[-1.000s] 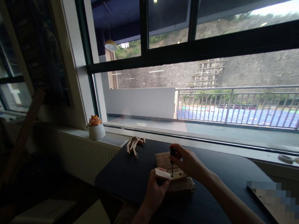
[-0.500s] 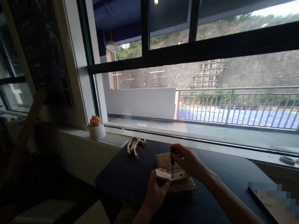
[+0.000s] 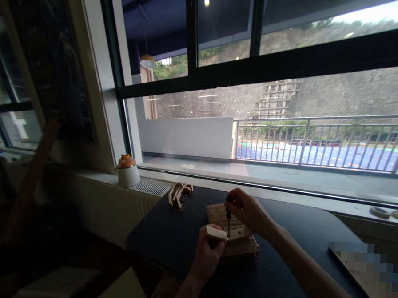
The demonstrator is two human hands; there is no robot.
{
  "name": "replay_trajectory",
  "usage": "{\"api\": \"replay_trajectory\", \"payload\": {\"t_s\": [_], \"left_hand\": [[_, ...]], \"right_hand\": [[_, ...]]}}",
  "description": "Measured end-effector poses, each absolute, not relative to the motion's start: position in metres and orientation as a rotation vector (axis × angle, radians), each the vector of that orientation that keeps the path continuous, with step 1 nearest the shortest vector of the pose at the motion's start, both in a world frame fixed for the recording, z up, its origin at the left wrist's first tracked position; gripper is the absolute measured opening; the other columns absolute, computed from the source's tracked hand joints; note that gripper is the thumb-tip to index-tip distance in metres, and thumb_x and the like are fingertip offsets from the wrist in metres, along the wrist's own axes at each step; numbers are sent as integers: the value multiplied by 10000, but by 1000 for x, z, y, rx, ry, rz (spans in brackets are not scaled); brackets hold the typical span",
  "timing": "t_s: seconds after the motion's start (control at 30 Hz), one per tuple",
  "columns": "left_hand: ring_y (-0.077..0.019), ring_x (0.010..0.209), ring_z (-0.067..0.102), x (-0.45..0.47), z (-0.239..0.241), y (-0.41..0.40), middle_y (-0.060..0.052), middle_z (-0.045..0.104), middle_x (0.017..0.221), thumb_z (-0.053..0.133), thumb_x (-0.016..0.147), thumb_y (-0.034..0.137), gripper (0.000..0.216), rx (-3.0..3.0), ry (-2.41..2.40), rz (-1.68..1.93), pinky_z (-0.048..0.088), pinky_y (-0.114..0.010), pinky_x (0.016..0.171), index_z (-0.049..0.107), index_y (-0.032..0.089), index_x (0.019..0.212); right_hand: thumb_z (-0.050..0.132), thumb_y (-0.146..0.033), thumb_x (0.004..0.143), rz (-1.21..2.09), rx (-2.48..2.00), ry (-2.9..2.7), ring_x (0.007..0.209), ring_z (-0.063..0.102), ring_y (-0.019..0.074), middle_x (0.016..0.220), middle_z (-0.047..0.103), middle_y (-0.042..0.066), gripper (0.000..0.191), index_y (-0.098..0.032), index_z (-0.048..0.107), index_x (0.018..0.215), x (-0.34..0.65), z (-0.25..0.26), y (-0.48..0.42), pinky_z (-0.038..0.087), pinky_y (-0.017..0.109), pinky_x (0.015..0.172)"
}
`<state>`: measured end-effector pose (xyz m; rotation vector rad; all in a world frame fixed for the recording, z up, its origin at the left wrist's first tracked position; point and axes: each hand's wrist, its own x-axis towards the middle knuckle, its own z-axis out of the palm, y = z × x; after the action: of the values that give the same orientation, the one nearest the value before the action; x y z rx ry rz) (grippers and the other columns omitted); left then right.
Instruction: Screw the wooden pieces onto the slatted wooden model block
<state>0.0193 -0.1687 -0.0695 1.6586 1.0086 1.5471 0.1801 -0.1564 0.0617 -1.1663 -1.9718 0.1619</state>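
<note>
My right hand [image 3: 244, 208] is closed around the dark handle of a screwdriver [image 3: 229, 221], which stands nearly upright. Its tip meets a pale wooden piece [image 3: 240, 233] near the joint with another arm of wood. My left hand [image 3: 210, 252] grips the left arm of that angled wooden piece [image 3: 216, 233], thumb on the near side. Underneath lies a brown, ridged slab [image 3: 215, 211], perhaps corrugated cardboard, with holes in its top. A dark hole shows in the wood to the right of the screwdriver tip.
Several curved wooden pieces [image 3: 179, 194] lie at the far left of the dark table [image 3: 161, 236], small screws beside them. A grey pot [image 3: 128, 175] stands on the sill. Tape rolls [image 3: 380, 212] sit at right, above a blurred flat board [image 3: 362, 277].
The view has shifted very slightly. My right hand has turned a little on the screwdriver handle; my left hand keeps its hold on the wood.
</note>
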Motion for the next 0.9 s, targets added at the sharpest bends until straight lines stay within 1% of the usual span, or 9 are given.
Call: {"api": "replay_trajectory", "payload": {"t_s": [0.1,0.27,0.33,0.43,0.67,0.83,0.9], "left_hand": [[-222,947,592,19,-69,-169,-76,630,972,670,704,184,250,1658,999,1558,447,-359,891,595,166,941],[-219,929,596,20,-68,-171,-69,631,959,676,700,195,254,1641,1002,1560,454,-353,878,595,171,939],[-221,936,596,20,-67,-171,-67,634,959,688,689,208,260,1623,994,1573,454,-348,882,605,174,934],[-220,929,601,20,-65,-171,-63,637,950,694,683,218,263,1610,992,1574,458,-343,877,613,174,930],[-224,931,603,20,-68,-170,-68,638,952,680,690,191,260,1633,1004,1565,453,-359,884,602,169,937],[-225,937,604,19,-70,-168,-68,639,963,689,684,200,269,1616,983,1577,449,-355,885,612,172,940],[-223,938,605,19,-70,-168,-65,639,961,697,677,205,269,1601,982,1575,449,-350,886,618,172,931]], "right_hand": [[526,-340,830,148,-1158,-2015,635,627,153,791,691,29,261,-231,611,1051,180,64,-159,475,265,579],[483,-300,860,132,-1109,-2074,732,643,166,1017,695,55,298,-258,627,1117,178,66,-167,494,284,650],[475,-285,864,123,-1093,-2085,766,645,172,1063,686,59,316,-258,618,1145,177,65,-168,498,290,669],[471,-273,866,106,-1098,-2073,767,649,172,1047,692,68,315,-242,618,1143,177,64,-167,503,285,664],[512,-298,841,26,-1138,-2041,699,639,178,931,707,66,287,-215,640,1084,177,67,-162,492,293,615],[460,-251,861,33,-1061,-2102,774,636,164,1030,685,63,300,-228,657,1087,177,74,-168,484,272,673],[458,-254,867,41,-1051,-2099,775,632,165,1008,686,66,295,-222,662,1078,177,74,-167,482,272,678]]}}
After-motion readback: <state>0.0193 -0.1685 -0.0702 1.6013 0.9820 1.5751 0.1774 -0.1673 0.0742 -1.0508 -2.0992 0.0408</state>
